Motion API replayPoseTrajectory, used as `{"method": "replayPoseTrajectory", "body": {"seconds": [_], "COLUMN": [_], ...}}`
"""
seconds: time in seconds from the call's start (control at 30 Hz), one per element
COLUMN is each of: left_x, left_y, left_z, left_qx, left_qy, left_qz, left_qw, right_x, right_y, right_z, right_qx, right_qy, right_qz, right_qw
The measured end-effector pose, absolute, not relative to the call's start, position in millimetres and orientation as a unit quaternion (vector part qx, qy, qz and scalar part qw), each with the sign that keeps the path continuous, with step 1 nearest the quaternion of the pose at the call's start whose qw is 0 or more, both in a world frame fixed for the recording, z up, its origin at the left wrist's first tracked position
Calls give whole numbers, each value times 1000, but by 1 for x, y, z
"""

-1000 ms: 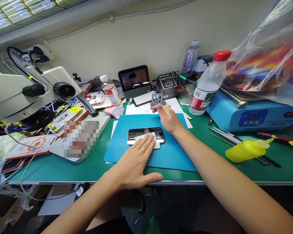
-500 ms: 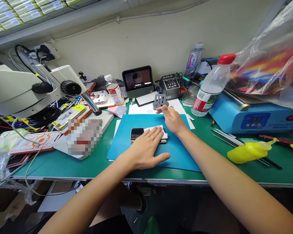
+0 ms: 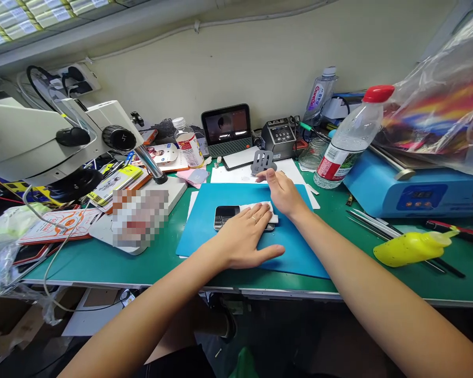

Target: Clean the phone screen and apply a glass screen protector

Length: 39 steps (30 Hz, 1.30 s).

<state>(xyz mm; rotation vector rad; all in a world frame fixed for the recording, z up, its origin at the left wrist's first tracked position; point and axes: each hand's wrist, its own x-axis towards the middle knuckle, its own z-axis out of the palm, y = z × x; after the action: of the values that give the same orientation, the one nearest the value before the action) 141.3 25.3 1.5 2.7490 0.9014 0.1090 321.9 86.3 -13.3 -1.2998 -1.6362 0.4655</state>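
Observation:
A dark-screened phone (image 3: 225,213) lies flat on a blue mat (image 3: 205,194). My left hand (image 3: 246,233) is spread palm down over the phone, with its thumb out to the side and a ring on one finger. Under its fingers, a folded white wipe (image 3: 274,215) covers the phone's right part. My right hand (image 3: 284,194) is just right of the phone, thumb raised and fingers pointing left, with nothing seen in it. Part of its fingers is hidden behind the hand.
A microscope (image 3: 27,136) stands at left. Behind the mat are a grey slotted holder (image 3: 263,161), a small screen (image 3: 226,126) and a soldering station (image 3: 279,137). At right are a red-capped bottle (image 3: 349,139), a blue heating machine (image 3: 421,189), tweezers (image 3: 372,223) and a yellow squeeze bottle (image 3: 412,248).
My left hand and the wipe have slid slightly right across the phone. The whole view has shifted a little; my right hand keeps its pose.

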Motion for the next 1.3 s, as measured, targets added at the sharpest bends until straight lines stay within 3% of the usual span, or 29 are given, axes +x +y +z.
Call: {"method": "replayPoseTrajectory", "body": {"seconds": [0.37,0.67,1.0,1.3], "left_x": [97,142,102,139], "left_y": [9,34,27,39], "left_z": [1,4,3,5], "left_qx": [937,939,926,933], "left_qy": [330,322,360,338], "left_qz": [38,21,16,1], "left_qw": [106,121,108,122], "right_x": [324,323,323,324], "right_y": [85,88,88,87], "right_z": [-14,-17,-16,-14], "right_qx": [-534,-535,-538,-542], "right_qy": [-672,-672,-671,-670], "right_qz": [195,194,200,201], "right_qw": [474,474,470,466]}}
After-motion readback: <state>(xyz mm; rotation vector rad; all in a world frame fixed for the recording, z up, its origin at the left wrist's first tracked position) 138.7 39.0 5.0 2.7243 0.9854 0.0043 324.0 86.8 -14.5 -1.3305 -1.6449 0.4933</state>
